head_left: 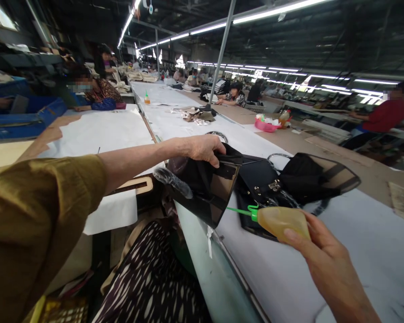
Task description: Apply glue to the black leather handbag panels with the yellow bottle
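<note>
My left hand (204, 149) grips the upper edge of a black handbag (197, 193), fingers closed over its dark fabric. The bag is tilted at the table's near edge, its brown-and-black base panel facing right. A plastic-wrapped handle (173, 181) sticks out on its left. In my right hand (319, 244) is a squeeze bottle (283, 220) of yellowish liquid, lying nearly level. Its thin green nozzle points left, close to the bag's base edge; I cannot tell whether it touches. Behind the bottle lie another black bag (261, 179) with metal fittings and a black bag with its lining out (309, 177).
A long white-covered table (366, 251) runs into the distance. On it stand another glue-like bottle (147, 98), fabric scraps (198, 115) and a pink basket (267, 124). Blue bins (23, 123) are at left. A metal pole (220, 54) rises mid-table. Several people work around.
</note>
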